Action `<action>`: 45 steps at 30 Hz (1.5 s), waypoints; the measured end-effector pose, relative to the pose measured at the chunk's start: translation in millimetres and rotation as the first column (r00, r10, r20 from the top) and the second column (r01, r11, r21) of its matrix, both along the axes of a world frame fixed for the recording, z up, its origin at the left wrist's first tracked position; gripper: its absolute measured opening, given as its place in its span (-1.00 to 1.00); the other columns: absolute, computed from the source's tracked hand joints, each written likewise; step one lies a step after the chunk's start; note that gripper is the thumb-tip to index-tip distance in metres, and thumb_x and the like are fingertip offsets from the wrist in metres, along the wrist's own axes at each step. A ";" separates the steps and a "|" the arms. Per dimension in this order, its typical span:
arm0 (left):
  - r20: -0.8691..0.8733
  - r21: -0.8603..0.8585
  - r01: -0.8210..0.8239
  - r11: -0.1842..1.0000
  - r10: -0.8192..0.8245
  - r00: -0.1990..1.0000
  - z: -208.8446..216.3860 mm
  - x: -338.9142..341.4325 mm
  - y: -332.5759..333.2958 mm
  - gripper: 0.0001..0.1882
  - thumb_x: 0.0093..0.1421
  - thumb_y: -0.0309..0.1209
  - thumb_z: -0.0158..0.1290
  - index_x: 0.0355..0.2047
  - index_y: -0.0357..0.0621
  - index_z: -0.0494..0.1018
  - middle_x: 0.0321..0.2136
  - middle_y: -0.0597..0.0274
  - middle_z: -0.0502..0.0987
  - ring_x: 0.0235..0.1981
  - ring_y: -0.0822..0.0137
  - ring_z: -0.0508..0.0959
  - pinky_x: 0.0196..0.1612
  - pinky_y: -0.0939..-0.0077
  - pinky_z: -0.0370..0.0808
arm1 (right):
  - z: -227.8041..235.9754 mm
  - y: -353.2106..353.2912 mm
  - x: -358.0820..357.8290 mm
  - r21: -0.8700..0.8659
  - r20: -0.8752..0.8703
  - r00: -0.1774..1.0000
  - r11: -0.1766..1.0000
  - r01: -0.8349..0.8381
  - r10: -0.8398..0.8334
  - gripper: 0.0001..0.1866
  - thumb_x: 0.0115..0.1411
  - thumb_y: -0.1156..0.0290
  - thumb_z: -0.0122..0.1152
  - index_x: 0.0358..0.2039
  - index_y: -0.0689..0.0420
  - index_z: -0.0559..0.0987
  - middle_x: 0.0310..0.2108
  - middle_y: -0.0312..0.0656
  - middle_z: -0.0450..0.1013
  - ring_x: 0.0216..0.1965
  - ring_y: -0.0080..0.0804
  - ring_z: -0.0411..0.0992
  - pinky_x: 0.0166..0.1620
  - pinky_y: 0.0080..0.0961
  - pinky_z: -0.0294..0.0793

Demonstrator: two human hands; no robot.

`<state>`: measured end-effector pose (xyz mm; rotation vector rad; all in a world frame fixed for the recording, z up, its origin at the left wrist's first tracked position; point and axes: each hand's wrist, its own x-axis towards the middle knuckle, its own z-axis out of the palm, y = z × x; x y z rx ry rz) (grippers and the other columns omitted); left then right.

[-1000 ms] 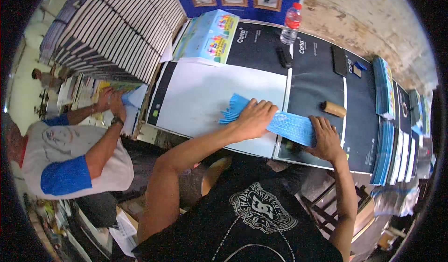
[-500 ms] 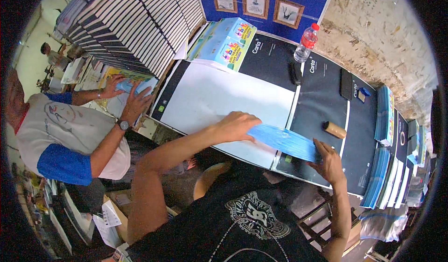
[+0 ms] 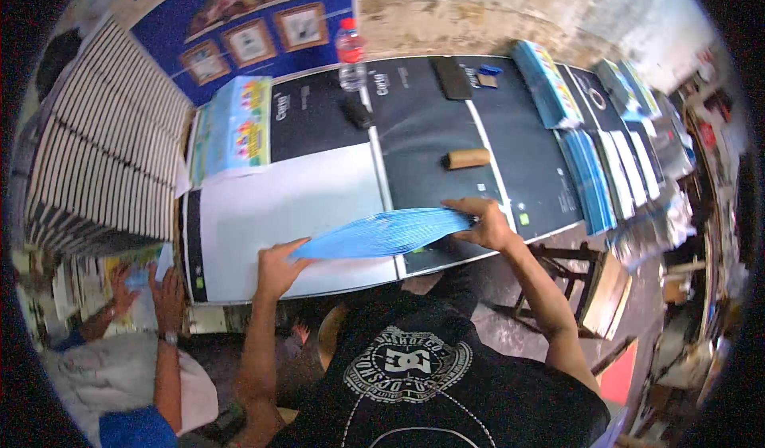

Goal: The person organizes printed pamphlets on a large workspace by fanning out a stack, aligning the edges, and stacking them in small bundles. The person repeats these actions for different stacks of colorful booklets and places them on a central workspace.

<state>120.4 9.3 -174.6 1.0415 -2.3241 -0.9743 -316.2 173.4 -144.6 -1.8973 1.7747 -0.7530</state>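
Observation:
A bundle of thin blue sheets (image 3: 382, 237) spans the space between my two hands, above the near edge of the table. It bows in the middle, and its many edges are fanned apart. My left hand (image 3: 280, 269) is closed on the bundle's left end, over the white sheet (image 3: 287, 197) on the table. At the other end my right hand (image 3: 484, 223) grips the bundle, fingers on the far side. A brown cylinder (image 3: 468, 159) lies on the black table covering (image 3: 426, 133), just beyond my right hand.
Colourful booklets (image 3: 231, 125) lie at the far left, beside a tall stack with striped edges (image 3: 111, 149). A water bottle (image 3: 349, 57) stands at the back. More booklet piles (image 3: 546, 85) and blue stacks (image 3: 590, 181) line the right end. A co-worker's hands (image 3: 166, 300) handle paper at left.
My view has swung to the right. The blue bundle now looks more spread and bowed, with its right end higher than before. Both hands keep hold of it.

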 end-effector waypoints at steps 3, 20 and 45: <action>-0.377 0.358 -0.096 0.929 0.238 0.895 -61.6 -9.9 5.5 -0.31 -0.04 -0.50 0.43 0.12 -0.27 0.44 -0.07 0.06 0.62 -0.08 0.22 0.62 0.06 0.30 0.54 | -8.9 5.3 6.2 -0.027 0.299 0.942 0.985 0.170 -0.154 0.13 -0.26 0.35 0.66 0.37 0.13 0.26 0.16 0.02 0.42 0.04 -0.16 0.50 0.14 -0.28 0.46; -0.422 0.171 0.093 0.981 -0.012 0.906 -42.7 -22.2 36.1 0.31 -0.15 -0.31 0.56 0.41 -0.32 -0.15 0.17 -0.05 0.33 0.17 0.10 0.43 0.23 0.20 0.41 | -37.4 23.4 7.6 0.124 0.484 0.871 0.992 0.020 -0.078 0.69 -0.38 0.23 0.76 0.47 0.15 -0.44 0.51 0.08 -0.25 0.51 -0.14 -0.18 0.47 -0.24 -0.10; -0.216 0.102 0.155 0.983 -0.131 0.968 -53.6 -14.8 22.4 0.61 -0.24 -0.08 0.56 0.45 -0.23 -0.50 0.47 -0.25 -0.33 0.50 -0.08 -0.19 0.47 0.02 -0.04 | -99.6 54.2 -3.8 0.162 0.513 0.856 0.987 -0.013 -0.073 0.38 -0.23 0.43 0.61 0.49 0.20 -0.16 0.47 0.02 -0.03 0.48 -0.18 -0.07 0.46 -0.26 -0.07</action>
